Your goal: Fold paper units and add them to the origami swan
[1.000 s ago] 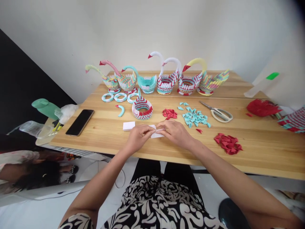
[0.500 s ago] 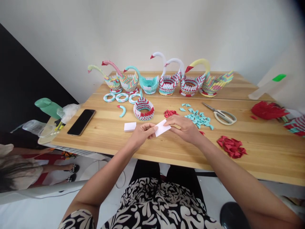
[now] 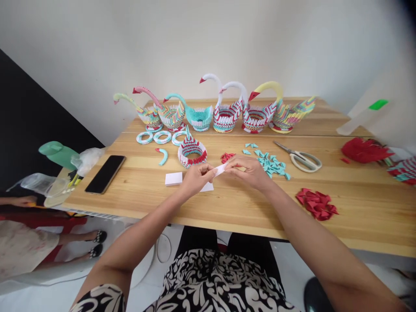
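Note:
Over the table's front middle, my left hand (image 3: 198,178) pinches one end of a small white paper slip (image 3: 220,169). Fingers of my right hand (image 3: 246,171) are closed on its other end, and the slip looks like a narrow strip. Partly hidden below my left hand, another white slip (image 3: 208,187) lies on the wood. To the left sits a stack of white paper slips (image 3: 173,179). Just behind my left hand is a round red, white and turquoise folded-paper basket (image 3: 192,152). Small red folded pieces (image 3: 227,157) lie behind my right hand, turquoise folded pieces (image 3: 272,164) beside it.
Several paper swans (image 3: 199,118) line the back near the wall. Paper rings (image 3: 162,137) and a turquoise curved neck (image 3: 163,157) lie left, beyond a phone (image 3: 105,174). Scissors (image 3: 302,159) and red folded pieces (image 3: 316,203) are right. Another person's legs (image 3: 78,245) show at lower left.
The slip between my hands showed a broad face before and now appears narrower. A white slip has come into view on the table under my left hand. The camera view has shifted slightly.

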Demonstrator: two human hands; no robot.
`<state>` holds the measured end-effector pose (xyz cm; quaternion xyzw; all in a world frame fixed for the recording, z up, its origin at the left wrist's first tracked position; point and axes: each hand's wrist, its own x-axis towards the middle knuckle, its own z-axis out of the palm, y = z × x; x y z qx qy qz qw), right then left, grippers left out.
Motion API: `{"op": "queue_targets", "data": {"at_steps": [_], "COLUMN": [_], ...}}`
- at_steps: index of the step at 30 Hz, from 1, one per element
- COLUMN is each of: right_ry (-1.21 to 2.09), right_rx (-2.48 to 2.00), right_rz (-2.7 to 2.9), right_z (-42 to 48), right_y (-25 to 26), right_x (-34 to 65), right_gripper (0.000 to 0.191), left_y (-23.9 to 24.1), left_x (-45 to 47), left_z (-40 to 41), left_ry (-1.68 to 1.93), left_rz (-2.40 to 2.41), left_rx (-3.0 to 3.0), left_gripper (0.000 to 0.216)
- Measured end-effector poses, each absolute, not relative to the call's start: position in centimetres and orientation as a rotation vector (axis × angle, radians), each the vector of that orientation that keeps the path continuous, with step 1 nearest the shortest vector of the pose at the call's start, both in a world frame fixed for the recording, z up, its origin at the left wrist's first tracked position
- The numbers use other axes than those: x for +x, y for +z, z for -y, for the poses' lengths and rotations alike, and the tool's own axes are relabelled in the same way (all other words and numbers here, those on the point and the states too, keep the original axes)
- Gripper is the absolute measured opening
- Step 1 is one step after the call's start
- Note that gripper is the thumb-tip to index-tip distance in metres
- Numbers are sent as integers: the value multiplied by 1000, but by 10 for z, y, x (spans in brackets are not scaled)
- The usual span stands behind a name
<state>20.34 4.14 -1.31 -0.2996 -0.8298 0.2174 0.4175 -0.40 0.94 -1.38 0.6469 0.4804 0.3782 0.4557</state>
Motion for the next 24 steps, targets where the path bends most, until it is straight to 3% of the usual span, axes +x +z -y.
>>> {"op": "queue_targets", "data": {"at_steps": [11,15,19,21,24], "right_ry": [544,541,531,539,533], "right_rx": [-825,-820,-814,-840,-883], "right_rz": [1905,1921,1943,1955,1970], "right_z": [-42,-41,-40,-39,-38], "right_y": [-6,-9,-13,-15,-17], "right_x": [212,211,207,206,205], "right_gripper": [16,14,8,10,16], "left_y": [2,15,26,25,15], "left_x": [19,-12,-61,-81,-97], "left_z": [-28,-34,-67,-85,-101], "left_ry": [977,1241,1619,1559,1293], "left_rz": [-1076,-1349,-1519,-1490,-1409], "left_rx": [1764,2062,1741,1616,1545], "left_gripper": [33,33,26,28,49]}}
